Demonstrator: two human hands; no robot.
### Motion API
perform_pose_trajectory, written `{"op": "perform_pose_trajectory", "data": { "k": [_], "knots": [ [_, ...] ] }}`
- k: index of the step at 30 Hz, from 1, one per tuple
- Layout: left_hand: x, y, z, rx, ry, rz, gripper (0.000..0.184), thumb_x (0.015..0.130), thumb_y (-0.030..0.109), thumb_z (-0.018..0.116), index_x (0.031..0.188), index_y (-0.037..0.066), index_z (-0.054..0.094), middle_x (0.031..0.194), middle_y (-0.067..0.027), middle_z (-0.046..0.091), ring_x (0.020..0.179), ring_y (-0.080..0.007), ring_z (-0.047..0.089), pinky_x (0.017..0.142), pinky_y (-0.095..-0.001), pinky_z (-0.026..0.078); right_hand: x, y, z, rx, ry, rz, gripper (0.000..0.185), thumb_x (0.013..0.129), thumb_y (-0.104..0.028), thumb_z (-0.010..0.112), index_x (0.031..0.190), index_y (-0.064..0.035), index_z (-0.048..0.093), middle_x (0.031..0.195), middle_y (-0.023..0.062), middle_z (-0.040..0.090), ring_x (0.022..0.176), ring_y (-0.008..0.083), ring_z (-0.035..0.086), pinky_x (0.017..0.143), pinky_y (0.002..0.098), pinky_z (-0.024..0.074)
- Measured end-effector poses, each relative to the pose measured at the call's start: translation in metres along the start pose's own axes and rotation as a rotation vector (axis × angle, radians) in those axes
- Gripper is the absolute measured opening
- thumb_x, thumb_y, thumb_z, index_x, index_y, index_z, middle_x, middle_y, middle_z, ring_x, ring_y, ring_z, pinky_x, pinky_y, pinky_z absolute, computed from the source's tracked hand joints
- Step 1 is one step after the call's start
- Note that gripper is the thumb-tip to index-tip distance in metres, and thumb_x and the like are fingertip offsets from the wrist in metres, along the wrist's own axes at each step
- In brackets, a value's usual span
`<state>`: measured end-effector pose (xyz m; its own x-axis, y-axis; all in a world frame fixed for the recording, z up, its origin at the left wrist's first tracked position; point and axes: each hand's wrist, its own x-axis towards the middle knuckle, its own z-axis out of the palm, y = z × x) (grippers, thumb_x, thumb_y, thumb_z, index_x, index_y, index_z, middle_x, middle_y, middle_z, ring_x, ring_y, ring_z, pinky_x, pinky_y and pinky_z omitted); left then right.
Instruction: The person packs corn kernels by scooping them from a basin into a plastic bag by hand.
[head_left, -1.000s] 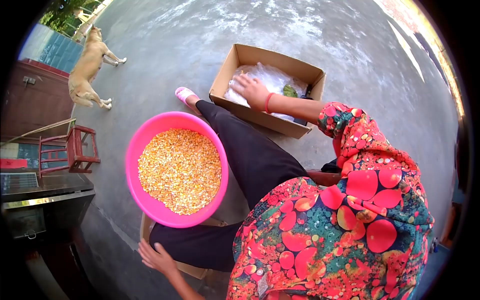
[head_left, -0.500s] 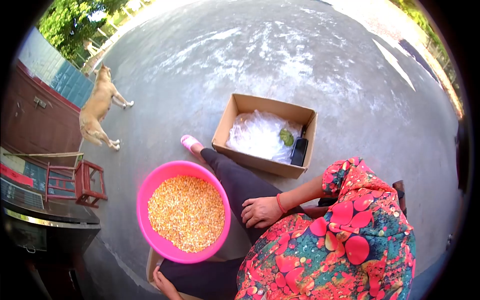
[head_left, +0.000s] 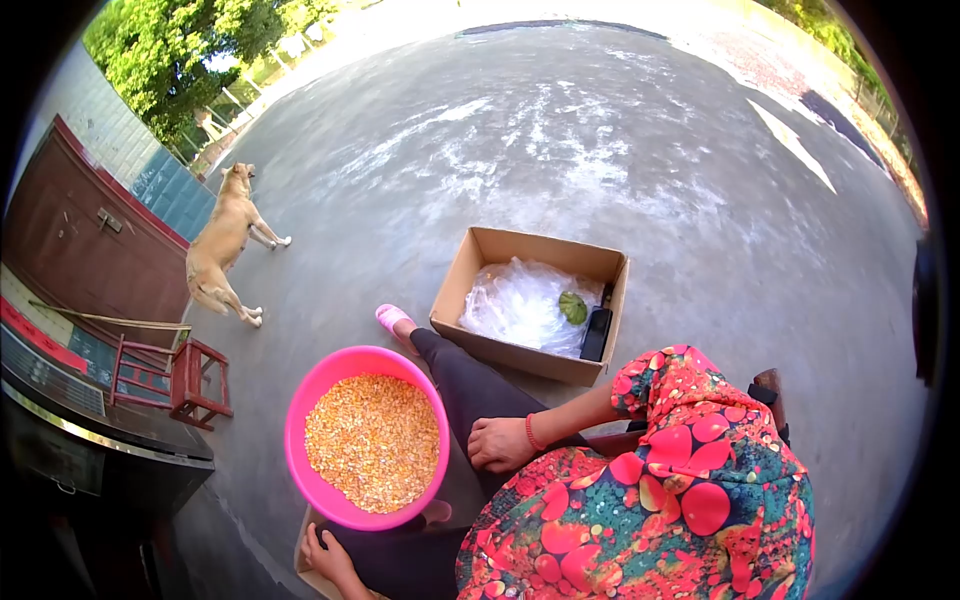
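Observation:
My left hand [head_left: 330, 556] lies near my bent knee in dark trousers, just below the pink basin [head_left: 296, 455]; its fingers are apart and nothing shows in them. Loose yellow corn kernels [head_left: 372, 440] fill much of the basin. Across my other thigh rests my right hand [head_left: 500, 443], a red bracelet on its wrist. It lies flat with its fingers over the trousers, and its fingertips are partly out of sight. Neither hand touches the corn.
An open cardboard box [head_left: 520, 362] ahead holds clear plastic bags [head_left: 522, 302], a green item [head_left: 572, 307] and a black phone-like object [head_left: 596, 334]. More cardboard [head_left: 312, 572] shows under the basin. A tan dog [head_left: 222, 245] stands left, beyond a red wooden chair [head_left: 190, 382].
The view has tilted, so the basin, box and dog sit lower in it. My left hand's fingers show more spread. My right hand stays on the thigh.

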<state>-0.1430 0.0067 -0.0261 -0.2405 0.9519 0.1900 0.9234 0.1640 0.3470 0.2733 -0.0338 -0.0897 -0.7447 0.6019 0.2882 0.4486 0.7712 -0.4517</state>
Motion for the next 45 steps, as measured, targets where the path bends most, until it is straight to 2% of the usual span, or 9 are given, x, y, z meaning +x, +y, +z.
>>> {"op": "perform_pose_trajectory", "data": {
  "k": [7, 13, 22, 29, 32, 40, 42, 44, 45],
  "knots": [
    [-0.028, 0.010, 0.002, 0.125, 0.058, 0.042, 0.050, 0.077, 0.020, 0.058, 0.125, 0.014, 0.045, 0.134, -0.0202, 0.032, 0.122, -0.0373, 0.032, 0.100, -0.0444, 0.027, 0.006, 0.000, 0.009, -0.151, -0.015, 0.024, 0.016, 0.070, -0.025, 0.056, 0.081, -0.0144, 0.062, 0.082, 0.0017, 0.056, 0.087, 0.0192, 0.052, 0.080, 0.0382, 0.0346],
    [-0.040, 0.009, 0.005, 0.242, 0.088, 0.101, 0.052, 0.079, 0.020, 0.057, 0.129, 0.015, 0.043, 0.137, -0.0231, 0.027, 0.124, -0.0387, 0.030, 0.101, -0.0459, 0.026, 0.012, 0.004, 0.016, -0.171, -0.013, 0.044, 0.018, 0.072, -0.029, 0.054, 0.079, -0.0147, 0.063, 0.084, 0.0011, 0.057, 0.088, 0.0188, 0.052, 0.079, 0.0380, 0.0353],
    [-0.033, 0.006, 0.006, 0.281, 0.092, 0.138, 0.043, 0.085, 0.021, 0.048, 0.127, 0.014, 0.045, 0.133, -0.0253, 0.031, 0.121, -0.0409, 0.032, 0.099, -0.0466, 0.026, 0.009, 0.003, 0.012, -0.149, -0.021, 0.063, 0.021, 0.074, -0.031, 0.052, 0.080, -0.0154, 0.065, 0.086, 0.0007, 0.059, 0.089, 0.0178, 0.053, 0.079, 0.0376, 0.0354],
    [-0.032, -0.004, 0.006, 0.303, 0.107, 0.163, 0.040, 0.086, 0.020, 0.048, 0.126, 0.017, 0.047, 0.133, -0.0254, 0.032, 0.120, -0.0406, 0.034, 0.098, -0.0442, 0.029, 0.009, 0.000, 0.009, -0.107, 0.034, 0.058, 0.016, 0.071, -0.027, 0.056, 0.076, -0.0136, 0.063, 0.082, 0.0015, 0.057, 0.086, 0.0182, 0.052, 0.080, 0.0358, 0.0347],
    [-0.033, 0.001, 0.005, 0.261, 0.101, 0.162, 0.042, 0.085, 0.022, 0.048, 0.126, 0.014, 0.046, 0.132, -0.0258, 0.033, 0.120, -0.0401, 0.034, 0.099, -0.0450, 0.027, 0.011, 0.000, 0.013, -0.105, 0.021, 0.061, 0.016, 0.071, -0.027, 0.056, 0.077, -0.0139, 0.063, 0.082, 0.0012, 0.057, 0.086, 0.0181, 0.052, 0.080, 0.0356, 0.0344],
    [-0.036, 0.013, 0.000, 0.244, 0.078, 0.077, 0.043, 0.080, 0.017, 0.057, 0.122, 0.011, 0.051, 0.132, -0.0239, 0.034, 0.120, -0.0367, 0.036, 0.099, -0.0434, 0.029, 0.011, 0.003, 0.012, -0.102, 0.024, 0.040, 0.016, 0.071, -0.027, 0.056, 0.077, -0.0132, 0.062, 0.082, 0.0012, 0.056, 0.086, 0.0182, 0.052, 0.081, 0.0356, 0.0341],
    [-0.026, 0.009, -0.005, 0.038, -0.008, 0.120, 0.039, 0.078, 0.011, 0.060, 0.117, 0.006, 0.054, 0.124, -0.0213, 0.046, 0.113, -0.0310, 0.046, 0.095, -0.0390, 0.035, 0.012, 0.001, 0.012, -0.094, 0.001, 0.076, 0.019, 0.073, -0.028, 0.054, 0.079, -0.0144, 0.064, 0.085, 0.0010, 0.058, 0.087, 0.0180, 0.053, 0.080, 0.0359, 0.0349],
    [-0.039, 0.098, -0.026, -0.699, -0.155, 0.022, 0.025, 0.082, 0.004, 0.055, 0.106, -0.003, 0.059, 0.106, -0.0116, 0.059, 0.098, -0.0204, 0.055, 0.089, -0.0298, 0.040, 0.011, 0.003, 0.012, -0.066, 0.063, 0.043, 0.015, 0.071, -0.026, 0.055, 0.075, -0.0134, 0.062, 0.079, 0.0019, 0.056, 0.084, 0.0193, 0.053, 0.079, 0.0348, 0.0357],
    [-0.048, 0.138, -0.039, -0.843, -0.226, 0.035, 0.023, 0.083, 0.001, 0.051, 0.104, -0.004, 0.060, 0.106, -0.0102, 0.059, 0.098, -0.0200, 0.055, 0.089, -0.0297, 0.040, 0.011, 0.004, 0.011, -0.034, 0.066, 0.029, 0.013, 0.071, -0.025, 0.056, 0.073, -0.0129, 0.061, 0.078, 0.0023, 0.054, 0.082, 0.0198, 0.052, 0.079, 0.0350, 0.0359]
  ]
}}
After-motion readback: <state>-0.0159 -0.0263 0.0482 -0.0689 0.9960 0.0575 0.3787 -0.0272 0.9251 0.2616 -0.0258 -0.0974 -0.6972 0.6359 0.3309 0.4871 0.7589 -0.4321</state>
